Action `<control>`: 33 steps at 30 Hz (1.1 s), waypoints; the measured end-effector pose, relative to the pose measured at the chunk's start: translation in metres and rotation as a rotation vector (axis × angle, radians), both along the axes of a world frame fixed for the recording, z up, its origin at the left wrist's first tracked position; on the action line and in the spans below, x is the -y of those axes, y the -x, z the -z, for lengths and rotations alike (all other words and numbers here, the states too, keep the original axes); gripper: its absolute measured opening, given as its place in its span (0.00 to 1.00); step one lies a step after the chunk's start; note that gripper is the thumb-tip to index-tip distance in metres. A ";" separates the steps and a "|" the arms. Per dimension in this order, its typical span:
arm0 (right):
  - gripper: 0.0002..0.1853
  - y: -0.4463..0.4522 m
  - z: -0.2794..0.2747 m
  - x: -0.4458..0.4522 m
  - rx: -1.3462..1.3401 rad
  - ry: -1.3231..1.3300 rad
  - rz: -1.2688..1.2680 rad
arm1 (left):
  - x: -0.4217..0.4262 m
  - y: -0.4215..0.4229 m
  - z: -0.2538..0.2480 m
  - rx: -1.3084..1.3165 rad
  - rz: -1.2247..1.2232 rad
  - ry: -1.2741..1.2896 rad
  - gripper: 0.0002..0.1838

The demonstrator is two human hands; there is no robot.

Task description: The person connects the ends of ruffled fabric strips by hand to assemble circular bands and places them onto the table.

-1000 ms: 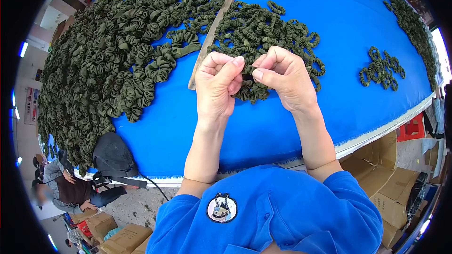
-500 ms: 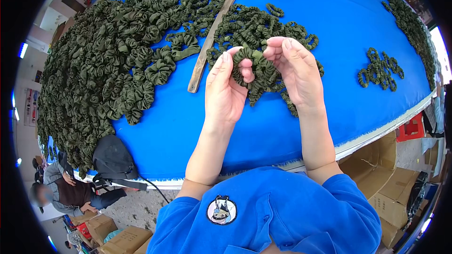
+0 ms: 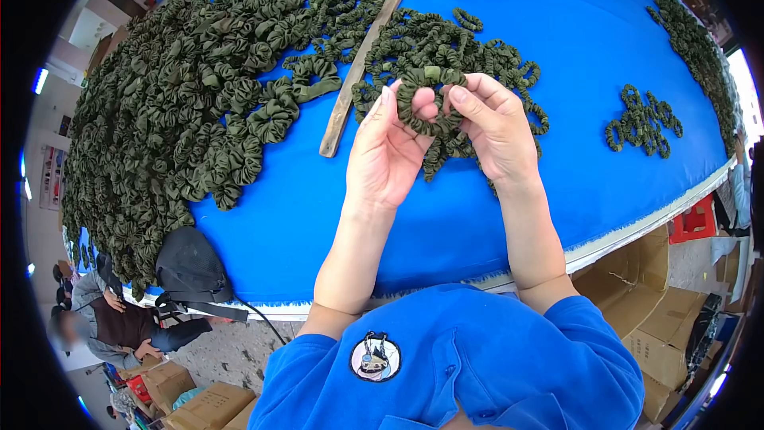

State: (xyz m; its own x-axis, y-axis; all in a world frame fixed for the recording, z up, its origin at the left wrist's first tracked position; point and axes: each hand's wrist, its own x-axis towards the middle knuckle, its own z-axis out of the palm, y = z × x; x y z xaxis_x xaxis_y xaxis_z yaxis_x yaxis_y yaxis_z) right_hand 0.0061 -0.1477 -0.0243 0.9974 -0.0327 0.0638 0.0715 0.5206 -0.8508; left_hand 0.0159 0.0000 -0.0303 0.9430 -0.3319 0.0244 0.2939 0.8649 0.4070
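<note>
A dark green scrunchie (image 3: 430, 76) is held up as a ring between my two hands, a flat plain band at its top. My left hand (image 3: 386, 155) is closed on its left side, fingertips showing through the hole. On the opposite side, my right hand (image 3: 500, 131) pinches the gathered cloth between thumb and fingers. Directly behind lies a heap of narrow green scrunchies (image 3: 485, 60), partly covered by my hands. Left of a wooden strip (image 3: 350, 99) spreads a large pile of fuller green scrunchies (image 3: 183, 87).
Blue cloth (image 3: 589, 191) covers the table. A small cluster of scrunchies (image 3: 645, 121) lies to the right, with another long pile (image 3: 692, 56) along the far right edge. A black bag (image 3: 191, 267) rests at the front left edge near a seated person (image 3: 119, 310). Cardboard boxes (image 3: 664, 326) stand below.
My right hand has moved in and down, from the scrunchie's upper right to its right side. The ring now faces me more squarely, its flat band at the top.
</note>
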 end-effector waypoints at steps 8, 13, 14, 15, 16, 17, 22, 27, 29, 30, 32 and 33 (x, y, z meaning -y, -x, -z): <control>0.08 -0.002 -0.004 -0.002 -0.066 -0.288 -0.034 | 0.008 0.001 0.000 0.026 0.049 0.032 0.13; 0.09 0.000 -0.008 -0.008 -0.038 -0.157 -0.031 | 0.010 0.001 0.001 0.068 0.022 0.012 0.13; 0.09 0.000 -0.008 -0.008 -0.037 -0.157 -0.029 | 0.011 0.001 0.003 0.068 0.025 0.012 0.13; 0.09 0.001 -0.008 -0.008 -0.023 -0.146 -0.010 | 0.011 0.000 0.005 0.055 0.016 0.029 0.13; 0.10 0.001 -0.008 -0.007 -0.009 -0.135 0.008 | 0.011 -0.001 0.008 0.041 0.008 0.047 0.14; 0.10 0.002 -0.007 -0.006 0.006 -0.123 0.027 | 0.011 -0.002 0.011 0.028 -0.001 0.066 0.14; 0.09 0.002 -0.006 -0.007 0.047 -0.108 0.098 | 0.005 -0.006 0.012 0.076 -0.015 0.122 0.14; 0.06 -0.007 0.000 0.001 0.052 -0.208 0.161 | -0.003 -0.010 0.004 0.009 0.002 -0.053 0.17; 0.06 -0.004 0.003 0.026 0.065 -0.217 0.266 | -0.012 -0.015 0.004 -0.029 -0.042 -0.072 0.17; 0.06 -0.003 0.005 0.042 0.062 -0.226 0.363 | -0.021 -0.019 0.002 -0.051 -0.047 -0.021 0.17; 0.07 -0.007 0.012 0.073 0.063 -0.262 0.533 | -0.038 -0.025 -0.002 -0.039 -0.041 0.060 0.16; 0.08 -0.005 0.016 0.088 0.044 -0.245 0.609 | -0.046 -0.026 -0.003 -0.011 -0.038 0.089 0.16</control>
